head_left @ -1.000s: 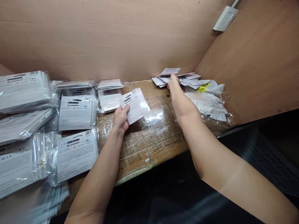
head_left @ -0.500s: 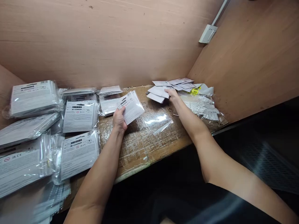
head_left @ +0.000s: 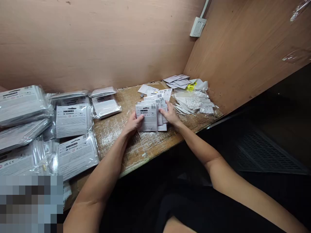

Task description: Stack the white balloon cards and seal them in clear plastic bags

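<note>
A loose, fanned stack of white printed cards with hang slots stands tilted over the middle of the bench. At its left edge is my left hand, closed with the thumb over the front card. My right hand grips the right side of the same stack, thumb on the front and the other fingers partly hidden. Just behind, more loose white cards lie on the bench, beside a small dark piece. Right of my right hand are thin white sticks, spilling from a clear plastic bag.
Bagged bundles of printed cards crowd the bench's left side. A further pile of cards sits by the back right corner, near a yellow label. Wooden panels rise behind and at right, with a white socket. The bench's front edge runs below my hands.
My right hand has come back from the pile at right and now grips the cards together with my left. A fanned stack stands where my left hand held a bagged card. The view has shifted right.
</note>
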The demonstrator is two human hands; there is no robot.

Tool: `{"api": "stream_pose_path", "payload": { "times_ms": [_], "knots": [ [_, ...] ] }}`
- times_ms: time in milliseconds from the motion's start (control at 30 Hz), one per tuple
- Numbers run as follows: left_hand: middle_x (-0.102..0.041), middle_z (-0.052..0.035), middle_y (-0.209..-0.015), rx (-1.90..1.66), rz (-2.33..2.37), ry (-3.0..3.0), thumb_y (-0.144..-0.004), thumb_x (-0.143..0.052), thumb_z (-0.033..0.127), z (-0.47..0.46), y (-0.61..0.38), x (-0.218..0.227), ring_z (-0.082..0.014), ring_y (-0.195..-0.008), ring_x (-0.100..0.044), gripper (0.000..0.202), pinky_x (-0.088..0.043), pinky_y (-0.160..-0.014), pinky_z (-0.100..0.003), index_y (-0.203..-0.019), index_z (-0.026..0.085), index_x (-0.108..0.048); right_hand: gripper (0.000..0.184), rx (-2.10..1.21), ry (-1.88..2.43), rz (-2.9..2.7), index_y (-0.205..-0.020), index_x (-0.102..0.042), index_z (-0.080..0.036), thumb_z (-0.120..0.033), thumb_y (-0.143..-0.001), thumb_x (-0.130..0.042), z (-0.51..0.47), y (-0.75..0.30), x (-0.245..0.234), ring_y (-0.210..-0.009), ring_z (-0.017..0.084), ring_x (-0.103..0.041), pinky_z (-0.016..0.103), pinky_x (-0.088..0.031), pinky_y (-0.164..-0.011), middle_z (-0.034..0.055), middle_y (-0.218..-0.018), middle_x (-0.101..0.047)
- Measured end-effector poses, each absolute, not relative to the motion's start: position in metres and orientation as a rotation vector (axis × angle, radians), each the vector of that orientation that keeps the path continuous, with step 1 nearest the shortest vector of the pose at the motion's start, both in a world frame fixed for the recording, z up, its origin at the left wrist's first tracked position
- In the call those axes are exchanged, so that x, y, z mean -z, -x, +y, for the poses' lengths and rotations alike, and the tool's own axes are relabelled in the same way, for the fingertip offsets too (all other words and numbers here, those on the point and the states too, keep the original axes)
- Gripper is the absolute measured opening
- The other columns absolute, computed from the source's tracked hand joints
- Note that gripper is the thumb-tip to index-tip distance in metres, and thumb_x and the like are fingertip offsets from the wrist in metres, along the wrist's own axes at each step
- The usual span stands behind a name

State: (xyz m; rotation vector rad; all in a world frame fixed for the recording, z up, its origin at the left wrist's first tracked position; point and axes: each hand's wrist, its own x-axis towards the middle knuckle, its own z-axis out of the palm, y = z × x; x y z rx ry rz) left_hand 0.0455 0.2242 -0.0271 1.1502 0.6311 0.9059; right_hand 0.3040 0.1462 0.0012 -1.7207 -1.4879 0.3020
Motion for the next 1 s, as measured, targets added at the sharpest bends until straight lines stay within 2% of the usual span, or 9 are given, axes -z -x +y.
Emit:
{"api": "stream_pose_path", "payload": {
  "times_ms": [167,367,467,533,600,700,800,867,1000],
  "knots": [
    [-0.081,-0.0099,-0.113,-1.034,0.692,-1.248,-0.073,-0.095,0.056,0.219,-0.056,0.037,-0.0245,-0.099,-0.077,0.063,-0.061,-0.097,-0.042,-0.114,0.019,-0.066,0.062,0.121,1.967,-1.503,-0.161,-0.061,-0.027,-0.055,-0.106,-0.060,0.130,-0.280,0.001,-0.166,0.048,-0.027,0.072,-0.029,-0.132,0.0157,-0.181,-0.031],
    [-0.075,-0.0052,-0.101,-1.275,0.648,-1.439,-0.084,-0.087,0.057,0.213,-0.056,0.033,-0.0224,-0.093,-0.073,0.048,-0.060,-0.088,-0.037,-0.105,0.022,-0.061,0.072,-0.218,1.604,-1.305,-0.146,-0.067,-0.023,-0.077,-0.107,-0.042,0.117,-0.276,0.001,-0.151,0.039,-0.052,0.061,-0.039,-0.131,0.0192,-0.157,-0.058],
    [-0.074,-0.0072,-0.110,-1.377,0.545,-1.551,-0.090,-0.084,0.050,0.208,-0.055,0.031,-0.0247,-0.104,-0.074,0.044,-0.060,-0.097,-0.040,-0.115,0.023,-0.061,0.084,-0.445,1.313,-1.269,-0.148,-0.055,-0.025,-0.087,-0.092,-0.066,0.109,-0.273,0.001,-0.141,0.035,-0.063,0.055,-0.049,-0.125,0.0173,-0.146,-0.066],
    [-0.074,-0.0087,-0.117,-1.365,0.472,-1.618,-0.090,-0.084,0.048,0.204,-0.055,0.033,-0.0267,-0.110,-0.074,0.048,-0.060,-0.100,-0.042,-0.123,0.023,-0.060,0.094,-0.619,1.187,-1.221,-0.144,-0.047,-0.028,-0.081,-0.077,-0.088,0.105,-0.262,0.007,-0.131,0.033,-0.070,0.053,-0.057,-0.118,0.0142,-0.140,-0.070],
    [-0.073,-0.0068,-0.112,-1.326,0.443,-1.644,-0.088,-0.085,0.048,0.200,-0.057,0.036,-0.0258,-0.103,-0.073,0.051,-0.060,-0.094,-0.041,-0.124,0.024,-0.059,0.093,-0.759,1.110,-1.169,-0.136,-0.045,-0.030,-0.071,-0.071,-0.097,0.103,-0.244,0.015,-0.122,0.030,-0.075,0.051,-0.061,-0.113,0.0098,-0.132,-0.073],
    [-0.071,-0.0027,-0.100,-1.283,0.433,-1.553,-0.082,-0.088,0.053,0.195,-0.059,0.036,-0.0224,-0.089,-0.071,0.058,-0.059,-0.085,-0.037,-0.121,0.025,-0.055,0.082,-0.845,1.087,-1.117,-0.129,-0.048,-0.031,-0.063,-0.072,-0.097,0.102,-0.221,0.020,-0.118,0.026,-0.077,0.048,-0.061,-0.115,0.0058,-0.126,-0.077],
    [-0.073,-0.0074,-0.117,-1.276,0.501,-1.391,-0.081,-0.088,0.056,0.196,-0.056,0.031,-0.0246,-0.102,-0.074,0.065,-0.059,-0.094,-0.039,-0.127,0.027,-0.052,0.072,-0.793,1.110,-0.999,-0.129,-0.056,-0.030,-0.061,-0.076,-0.094,0.090,-0.237,0.005,-0.121,0.027,-0.076,0.048,-0.059,-0.117,0.0069,-0.128,-0.078],
    [-0.072,-0.0114,-0.129,-1.308,0.663,-1.320,-0.082,-0.087,0.051,0.202,-0.052,0.028,-0.0247,-0.107,-0.074,0.064,-0.058,-0.099,-0.040,-0.130,0.027,-0.051,0.068,-0.772,1.166,-0.915,-0.126,-0.063,-0.029,-0.058,-0.073,-0.095,0.071,-0.277,-0.010,-0.124,0.030,-0.076,0.050,-0.060,-0.115,0.0089,-0.129,-0.079],
    [-0.070,-0.0140,-0.130,-1.302,0.999,-1.315,-0.080,-0.087,0.037,0.215,-0.048,0.029,-0.0221,-0.094,-0.071,0.058,-0.059,-0.090,-0.038,-0.127,0.024,-0.056,0.060,-0.854,1.511,-0.862,-0.106,-0.072,-0.022,-0.043,-0.058,-0.102,0.030,-0.381,-0.027,-0.107,0.036,-0.078,0.058,-0.063,-0.104,0.0115,-0.108,-0.084]
  ]
}}
